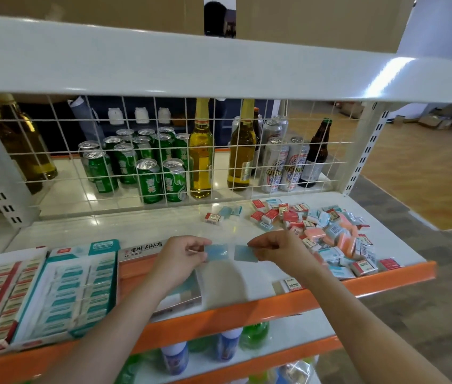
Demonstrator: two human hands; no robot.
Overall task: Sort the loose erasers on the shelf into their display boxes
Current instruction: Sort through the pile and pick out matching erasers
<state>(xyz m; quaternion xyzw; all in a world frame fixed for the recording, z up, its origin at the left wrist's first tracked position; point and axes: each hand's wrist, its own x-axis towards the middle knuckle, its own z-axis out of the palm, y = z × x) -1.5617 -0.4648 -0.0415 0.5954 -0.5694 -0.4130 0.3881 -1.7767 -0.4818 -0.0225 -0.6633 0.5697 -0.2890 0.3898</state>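
Erasers in both my hands: my left hand [183, 252] pinches one pale blue eraser [217, 252] between thumb and curled fingers, and my right hand [273, 246] pinches a second blue eraser [244, 253] the same way, the two held just beside each other above the white shelf [141, 231]. The loose pile of erasers [327, 236] lies at 2 o'clock from my hands, red, blue and pink ones heaped together, with a few strays [223, 214] at 12 o'clock. At 9 o'clock sit the display boxes: a teal box [80, 286] packed with blue erasers, a red box [0, 297] to its left packed with red ones, and a third box [180, 292] under my left wrist, its contents hard to tell. Behind the wire grid [163, 151] at 12 o'clock stand green cans [147, 167] and bottles [201, 151]
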